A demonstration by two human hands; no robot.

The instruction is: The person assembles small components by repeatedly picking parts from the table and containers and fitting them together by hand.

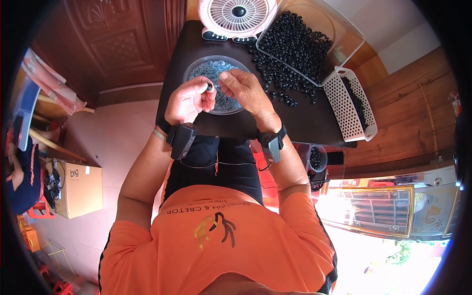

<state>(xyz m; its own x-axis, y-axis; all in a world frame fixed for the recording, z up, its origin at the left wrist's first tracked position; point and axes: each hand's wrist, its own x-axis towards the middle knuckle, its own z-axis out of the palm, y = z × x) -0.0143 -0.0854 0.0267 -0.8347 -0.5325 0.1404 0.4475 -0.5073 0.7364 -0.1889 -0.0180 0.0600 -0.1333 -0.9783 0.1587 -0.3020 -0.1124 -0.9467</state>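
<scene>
Over a round, clear tub (230, 112) my two hands face each other, a small gap between them. Small, clear bluish pieces (225, 103) fill the tub. My left hand (187, 102) is closed, pinching a small black ring-like part (210, 86) between thumb and forefinger. My right hand (250, 94) has its thumb and forefinger pressed together; whether a tiny piece sits between them I cannot make out. To the right, a pile of small black parts (280, 73) spreads over the dark table (221, 129) from a tilted, clear bin (295, 68).
A pink-and-white fan (238, 22) stands at the table's far edge. At the right edge is a white perforated basket (343, 115) with black parts. Below the table, right, sits a tub of black parts (316, 158). A cardboard box (84, 191) stands on the floor, left.
</scene>
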